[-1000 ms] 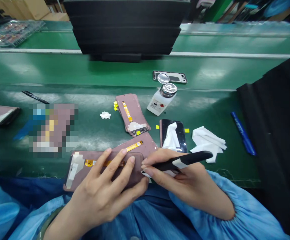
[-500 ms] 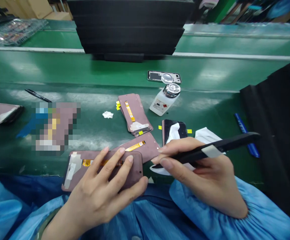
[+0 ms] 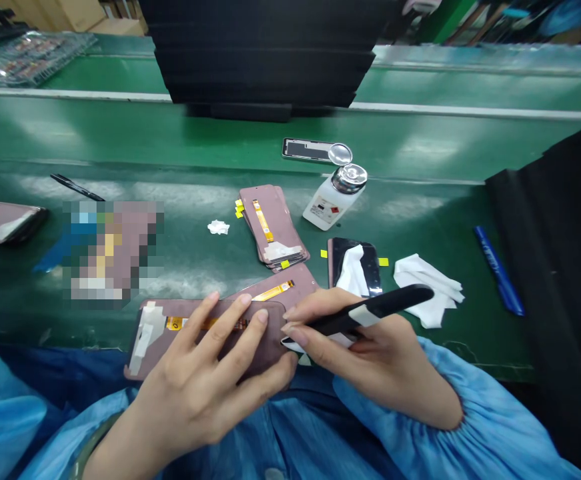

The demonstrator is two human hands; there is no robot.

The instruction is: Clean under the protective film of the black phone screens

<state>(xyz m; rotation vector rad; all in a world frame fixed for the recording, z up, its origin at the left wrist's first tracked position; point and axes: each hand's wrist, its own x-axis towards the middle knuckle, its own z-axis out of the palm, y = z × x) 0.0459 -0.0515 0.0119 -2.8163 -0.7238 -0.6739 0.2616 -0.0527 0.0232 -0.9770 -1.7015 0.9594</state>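
Now your left hand [image 3: 210,380] presses flat on a pink phone screen panel [image 3: 170,333], grasping nothing, while your right hand [image 3: 370,353] pinches black tweezers [image 3: 370,313] at the panel's right edge.

Your green bench [image 3: 180,143] and what lies on it

Just beyond your hands sits a stack of pink panels [image 3: 273,227], a solvent bottle [image 3: 333,197] and a dark phone [image 3: 355,267]; white wipes [image 3: 427,287] and a blue pen [image 3: 497,280] lie right of your right hand, black tweezers [image 3: 76,187] far left.
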